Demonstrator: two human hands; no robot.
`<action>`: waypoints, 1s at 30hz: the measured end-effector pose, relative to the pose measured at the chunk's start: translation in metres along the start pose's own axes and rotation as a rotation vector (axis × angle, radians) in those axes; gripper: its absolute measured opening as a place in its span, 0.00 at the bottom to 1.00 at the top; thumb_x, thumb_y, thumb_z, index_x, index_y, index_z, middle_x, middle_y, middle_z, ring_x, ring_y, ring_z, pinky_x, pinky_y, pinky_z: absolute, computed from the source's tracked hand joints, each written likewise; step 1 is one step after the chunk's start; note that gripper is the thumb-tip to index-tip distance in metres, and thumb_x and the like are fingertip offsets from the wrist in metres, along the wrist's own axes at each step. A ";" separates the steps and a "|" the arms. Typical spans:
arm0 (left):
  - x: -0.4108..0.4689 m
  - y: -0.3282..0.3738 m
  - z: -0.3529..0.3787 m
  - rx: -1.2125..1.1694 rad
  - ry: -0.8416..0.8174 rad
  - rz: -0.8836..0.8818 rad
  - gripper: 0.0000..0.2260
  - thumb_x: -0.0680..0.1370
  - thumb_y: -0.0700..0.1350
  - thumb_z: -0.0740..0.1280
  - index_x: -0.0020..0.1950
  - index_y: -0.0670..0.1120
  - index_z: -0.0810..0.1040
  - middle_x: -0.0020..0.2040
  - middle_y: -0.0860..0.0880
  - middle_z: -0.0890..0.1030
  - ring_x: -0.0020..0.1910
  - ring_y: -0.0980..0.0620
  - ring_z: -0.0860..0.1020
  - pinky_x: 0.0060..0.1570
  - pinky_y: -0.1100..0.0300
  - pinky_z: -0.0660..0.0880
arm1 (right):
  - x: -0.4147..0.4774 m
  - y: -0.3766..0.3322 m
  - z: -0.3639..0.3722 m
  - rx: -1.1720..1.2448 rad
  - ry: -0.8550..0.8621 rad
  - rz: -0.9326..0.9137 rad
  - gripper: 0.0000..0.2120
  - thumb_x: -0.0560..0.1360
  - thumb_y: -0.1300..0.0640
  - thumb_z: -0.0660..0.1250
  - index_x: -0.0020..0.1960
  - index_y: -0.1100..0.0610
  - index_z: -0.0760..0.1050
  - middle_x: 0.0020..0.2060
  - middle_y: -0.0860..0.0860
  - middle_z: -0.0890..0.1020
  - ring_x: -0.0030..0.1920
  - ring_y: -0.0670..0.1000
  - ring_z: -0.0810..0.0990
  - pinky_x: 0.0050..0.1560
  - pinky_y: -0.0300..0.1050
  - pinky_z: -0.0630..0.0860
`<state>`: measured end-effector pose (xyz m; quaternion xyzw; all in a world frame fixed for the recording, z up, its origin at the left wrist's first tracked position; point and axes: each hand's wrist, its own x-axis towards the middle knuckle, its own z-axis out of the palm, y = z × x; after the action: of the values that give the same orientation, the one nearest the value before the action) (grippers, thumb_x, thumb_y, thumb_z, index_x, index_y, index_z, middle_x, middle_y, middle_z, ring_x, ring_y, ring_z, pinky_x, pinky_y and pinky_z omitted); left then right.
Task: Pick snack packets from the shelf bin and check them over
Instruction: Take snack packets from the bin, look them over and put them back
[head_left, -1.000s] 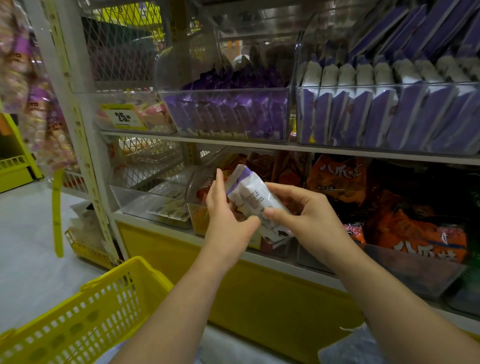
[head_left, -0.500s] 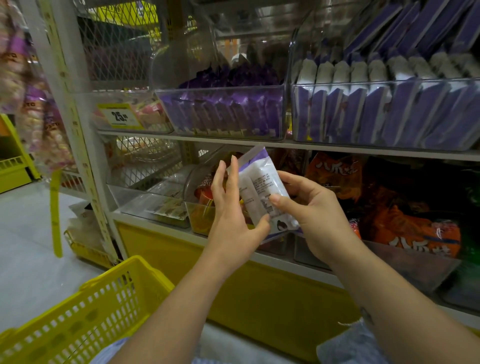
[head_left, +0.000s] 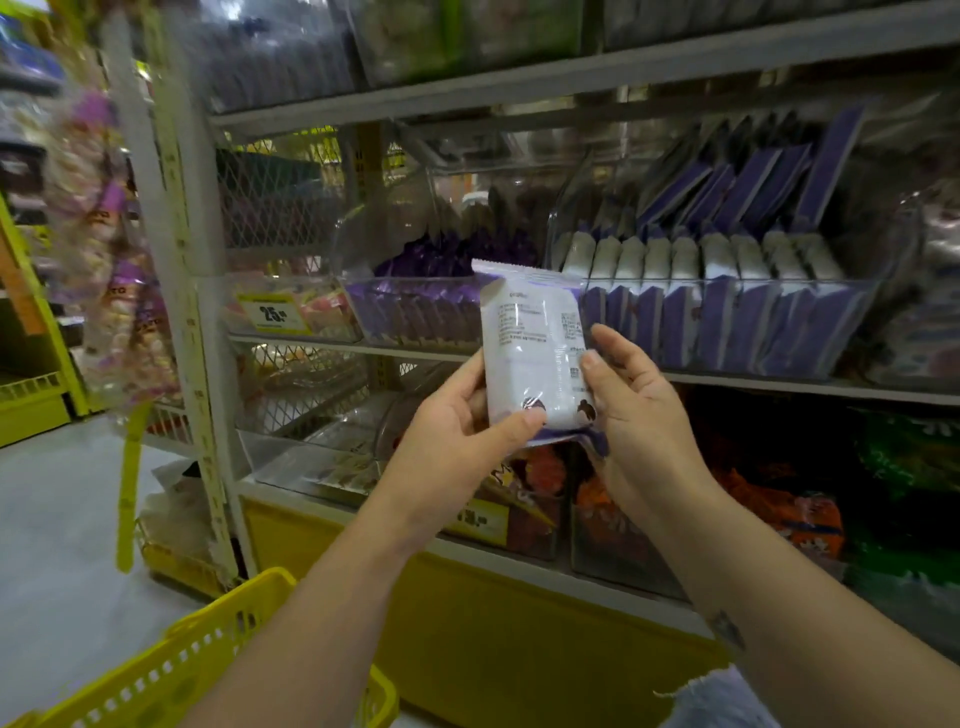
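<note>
Up has come the snack packet: half a second ago I held it tilted in front of the lower shelf, and now it stands nearly upright, level with the middle shelf. Its white printed face is turned to me, with the crimped seal at the top and a purple border along the bottom.

My left hand pinches the lower left corner, the thumb pressed flat on the front near the bottom edge and the fingers tucked behind, out of sight. My right hand holds the right side, the thumb lying on the edge of the printed face and the other fingers curled round the back. Both hands hold it in the air, clear of the shelves.

Just behind the packet to the right, a clear bin is packed with upright purple-and-white packets of the same kind, in a close row. To the left of it, a second clear bin holds smaller purple packs, and further left a yellow price tag reads 25.

On the shelf below, orange snack bags lie in the shadow. A yellow basket sits low at the left, under my left forearm.
</note>
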<state>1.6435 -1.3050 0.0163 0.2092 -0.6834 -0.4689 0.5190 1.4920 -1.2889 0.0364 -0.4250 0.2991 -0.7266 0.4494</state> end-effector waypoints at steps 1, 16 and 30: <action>0.003 0.011 0.003 0.036 0.019 0.036 0.26 0.74 0.43 0.71 0.68 0.60 0.68 0.60 0.53 0.82 0.59 0.52 0.80 0.53 0.61 0.78 | 0.002 -0.009 0.004 -0.018 -0.012 -0.007 0.10 0.80 0.61 0.61 0.57 0.48 0.73 0.54 0.53 0.82 0.51 0.52 0.84 0.46 0.46 0.83; 0.105 0.112 0.029 0.692 0.249 0.415 0.15 0.76 0.52 0.70 0.62 0.53 0.77 0.38 0.52 0.84 0.36 0.58 0.81 0.37 0.62 0.78 | 0.075 -0.129 0.016 -1.344 -0.427 -0.598 0.42 0.70 0.39 0.68 0.77 0.38 0.48 0.75 0.45 0.60 0.73 0.45 0.60 0.69 0.43 0.63; 0.211 0.068 -0.002 1.010 0.033 0.204 0.21 0.80 0.52 0.64 0.73 0.53 0.68 0.67 0.55 0.73 0.67 0.56 0.71 0.66 0.58 0.69 | 0.189 -0.147 0.003 -1.043 -0.221 -0.381 0.17 0.78 0.46 0.64 0.63 0.52 0.70 0.52 0.52 0.81 0.51 0.54 0.82 0.55 0.58 0.78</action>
<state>1.5803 -1.4367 0.1826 0.3734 -0.8334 -0.0240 0.4068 1.3913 -1.3997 0.2235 -0.7109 0.4876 -0.5020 0.0694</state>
